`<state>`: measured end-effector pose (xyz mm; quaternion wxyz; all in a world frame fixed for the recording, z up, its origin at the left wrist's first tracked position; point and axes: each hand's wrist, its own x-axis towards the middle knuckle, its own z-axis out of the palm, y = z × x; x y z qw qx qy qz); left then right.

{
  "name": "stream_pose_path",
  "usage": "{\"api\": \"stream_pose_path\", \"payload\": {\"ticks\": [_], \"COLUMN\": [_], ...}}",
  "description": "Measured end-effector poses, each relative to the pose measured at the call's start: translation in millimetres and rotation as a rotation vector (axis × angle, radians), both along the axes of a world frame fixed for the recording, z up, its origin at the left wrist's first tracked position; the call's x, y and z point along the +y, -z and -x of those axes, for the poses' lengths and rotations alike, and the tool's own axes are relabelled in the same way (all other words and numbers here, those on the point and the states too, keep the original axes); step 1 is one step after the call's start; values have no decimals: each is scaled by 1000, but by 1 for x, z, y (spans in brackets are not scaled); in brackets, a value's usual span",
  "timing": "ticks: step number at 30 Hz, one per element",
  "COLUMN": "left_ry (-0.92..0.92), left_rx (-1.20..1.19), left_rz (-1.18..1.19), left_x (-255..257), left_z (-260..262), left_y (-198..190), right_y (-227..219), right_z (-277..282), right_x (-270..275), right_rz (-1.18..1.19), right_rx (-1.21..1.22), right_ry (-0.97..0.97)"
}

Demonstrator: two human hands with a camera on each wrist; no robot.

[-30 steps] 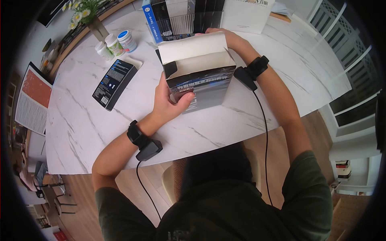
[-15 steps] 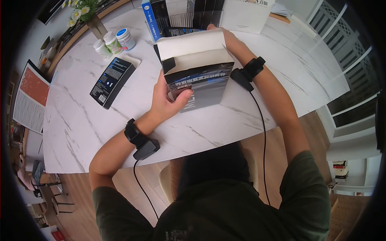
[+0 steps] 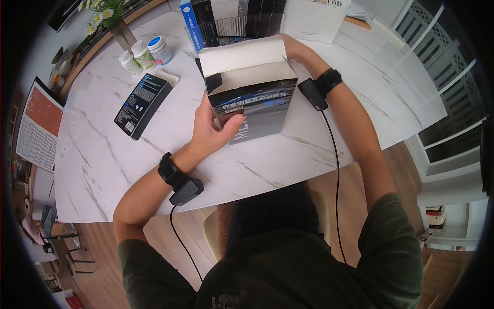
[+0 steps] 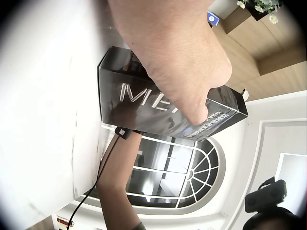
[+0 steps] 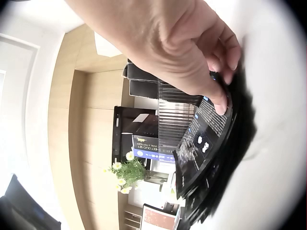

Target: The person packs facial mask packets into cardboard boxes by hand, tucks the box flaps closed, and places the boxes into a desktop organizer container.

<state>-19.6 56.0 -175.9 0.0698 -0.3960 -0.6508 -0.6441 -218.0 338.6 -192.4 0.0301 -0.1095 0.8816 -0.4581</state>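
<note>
A large black and grey box (image 3: 262, 110) stands on the table with its white top flap raised. The left hand (image 3: 208, 129) grips its left side, thumb across the front; in the left wrist view that hand (image 4: 180, 57) covers part of the box's silver lettering. Behind the box, the right hand (image 3: 296, 49) is mostly hidden. The right wrist view shows this hand (image 5: 192, 62) with its thumb on a black printed packet (image 5: 199, 143) and fingers curled round its edge. More black packets lie beneath, blurred; their number is unclear.
A smaller black box (image 3: 144, 105) lies to the left, its end flap open. Three bottles (image 3: 141, 55) and a flower vase (image 3: 123, 36) stand beyond it. A clear organizer (image 3: 249, 26) with boxes and a white calendar (image 3: 316, 20) are at the back.
The right hand has shifted behind the large box, and its fingertips no longer show in the head view. A black printed surface has come into sight behind the raised flap. The left hand keeps its grip.
</note>
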Motion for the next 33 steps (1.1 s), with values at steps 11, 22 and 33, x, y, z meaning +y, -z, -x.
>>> {"api": "stream_pose_path", "payload": {"ticks": [11,22,33], "left_ry": [-4,27,48], "left_rx": [52,-9,-22], "left_rz": [8,-21,-12], "left_x": [1,1,1], "left_z": [0,-1,-1], "left_y": [-1,-2,-2], "right_y": [-52,-60,-98], "right_z": [-43,-45,-64], "right_x": [-11,-5,2], "right_rz": [-19,51,-3], "right_rx": [-223,-231,32], "right_ry": [70,130,156]}}
